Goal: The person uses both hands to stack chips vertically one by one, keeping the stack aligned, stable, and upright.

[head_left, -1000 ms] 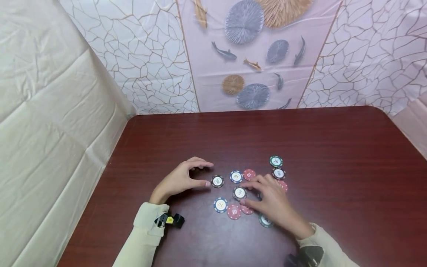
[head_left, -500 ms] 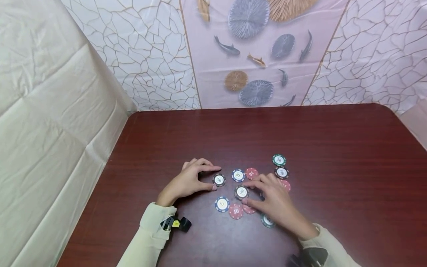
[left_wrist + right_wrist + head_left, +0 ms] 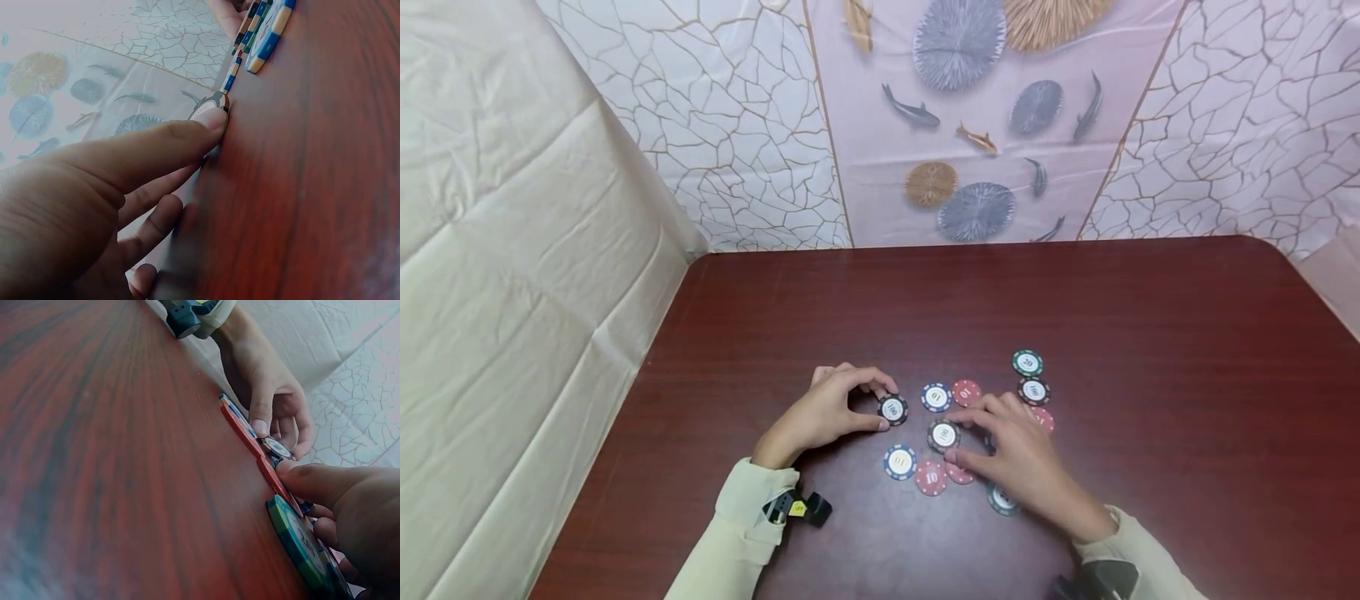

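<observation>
My left hand [image 3: 829, 410] pinches a black poker chip [image 3: 892, 409] marked 100 between thumb and fingers. In the left wrist view the thumb lies over that chip's [image 3: 215, 102] face near its edge; in the right wrist view the chip [image 3: 277, 448] looks tilted. Just right of it, my right hand [image 3: 1017, 450] grips another black poker chip [image 3: 943, 435], thumb at its near edge and index finger at its far edge. A blue chip [image 3: 936, 397] and a red chip [image 3: 967, 393] lie side by side behind. Part of a dark chip is hidden under the right hand.
A blue chip [image 3: 899, 462] and red chip [image 3: 931, 478] lie in front, with another red one partly covered. Beyond the right hand are a green chip [image 3: 1027, 362], a black chip [image 3: 1033, 391] and a red chip [image 3: 1042, 419]. Another green chip [image 3: 1002, 499] lies near the right wrist.
My left hand has moved right to the black chip, and its fingers have closed on the chip's edges. The right hand stays at its chip.
</observation>
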Demonstrator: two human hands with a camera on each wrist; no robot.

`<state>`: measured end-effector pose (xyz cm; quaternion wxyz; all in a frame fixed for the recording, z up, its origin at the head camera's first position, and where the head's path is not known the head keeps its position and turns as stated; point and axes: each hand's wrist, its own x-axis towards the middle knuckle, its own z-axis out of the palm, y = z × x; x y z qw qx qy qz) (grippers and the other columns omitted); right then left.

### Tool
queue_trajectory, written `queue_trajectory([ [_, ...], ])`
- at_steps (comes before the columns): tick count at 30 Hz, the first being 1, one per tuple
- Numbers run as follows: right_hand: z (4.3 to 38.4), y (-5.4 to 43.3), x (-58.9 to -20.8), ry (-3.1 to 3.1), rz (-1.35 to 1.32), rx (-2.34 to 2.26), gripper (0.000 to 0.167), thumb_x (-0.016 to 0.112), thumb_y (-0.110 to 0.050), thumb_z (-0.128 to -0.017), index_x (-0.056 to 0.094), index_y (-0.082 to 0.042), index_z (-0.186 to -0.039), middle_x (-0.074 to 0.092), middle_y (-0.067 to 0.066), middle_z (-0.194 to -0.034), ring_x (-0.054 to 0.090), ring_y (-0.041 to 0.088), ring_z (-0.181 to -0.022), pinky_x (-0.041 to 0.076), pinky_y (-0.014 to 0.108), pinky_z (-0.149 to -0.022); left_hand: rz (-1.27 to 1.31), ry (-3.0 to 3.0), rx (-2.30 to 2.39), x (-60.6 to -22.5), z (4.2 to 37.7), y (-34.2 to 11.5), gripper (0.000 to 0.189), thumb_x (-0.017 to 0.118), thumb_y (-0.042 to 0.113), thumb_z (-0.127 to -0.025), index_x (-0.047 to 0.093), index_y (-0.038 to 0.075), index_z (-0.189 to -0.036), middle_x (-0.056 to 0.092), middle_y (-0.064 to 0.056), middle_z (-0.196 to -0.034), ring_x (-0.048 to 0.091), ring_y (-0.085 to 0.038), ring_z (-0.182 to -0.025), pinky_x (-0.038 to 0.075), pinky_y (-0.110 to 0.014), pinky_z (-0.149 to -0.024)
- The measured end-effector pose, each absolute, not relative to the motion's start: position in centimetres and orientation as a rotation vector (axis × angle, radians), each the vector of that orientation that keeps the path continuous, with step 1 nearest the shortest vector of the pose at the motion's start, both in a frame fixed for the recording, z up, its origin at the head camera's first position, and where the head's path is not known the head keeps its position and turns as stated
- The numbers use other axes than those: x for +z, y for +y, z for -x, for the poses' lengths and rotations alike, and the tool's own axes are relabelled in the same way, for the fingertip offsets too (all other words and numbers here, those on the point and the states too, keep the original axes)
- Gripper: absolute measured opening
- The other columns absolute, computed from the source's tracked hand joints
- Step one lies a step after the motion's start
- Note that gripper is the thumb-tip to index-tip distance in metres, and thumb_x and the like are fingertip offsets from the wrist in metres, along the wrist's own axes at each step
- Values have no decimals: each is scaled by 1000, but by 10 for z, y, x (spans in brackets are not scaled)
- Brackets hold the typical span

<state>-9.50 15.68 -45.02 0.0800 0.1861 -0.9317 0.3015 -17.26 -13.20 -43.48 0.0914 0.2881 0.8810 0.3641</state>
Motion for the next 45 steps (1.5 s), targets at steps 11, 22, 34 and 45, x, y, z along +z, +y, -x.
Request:
queue_trajectory([
  [11, 93, 157, -450, -2772, -569, 898, 43, 94, -32, -78, 80, -29, -119, 62, -16, -98, 42, 6, -88, 38, 32, -75, -905, 2643, 889, -433, 171, -133, 48, 89, 37, -87, 74, 35, -133, 71, 15, -117, 54, -9, -113, 26, -44, -96],
  [22, 92, 160, -450, -2772, -567, 878, 43, 94, -34, -78, 80, -29, -119, 60, -16, -97, 43, 6, -88, 39, 31, -74, -912, 2650, 906, -432, 170, -130, 42, 88, 39, -87, 77, 34, -128, 70, 18, -110, 54, -8, -109, 24, -44, -93],
  [34, 93, 159, -450, -2788, -565, 893, 42, 92, -37, -80, 79, -29, -119, 62, -15, -99, 42, 6, -88, 39, 29, -74, -966, 2616, 1007, -433, 171, -132, 39, 89, 39, -86, 78, 34, -123, 68, 23, -106, 55, -4, -104, 26, -43, -92],
  [45, 93, 160, -451, -2775, -584, 883, 42, 92, -37, -80, 80, -26, -118, 63, -14, -99, 43, 6, -89, 41, 30, -74, -1052, 2542, 1048, -427, 166, -121, 42, 90, 36, -85, 78, 28, -125, 70, 18, -108, 58, -4, -104, 32, -42, -99],
])
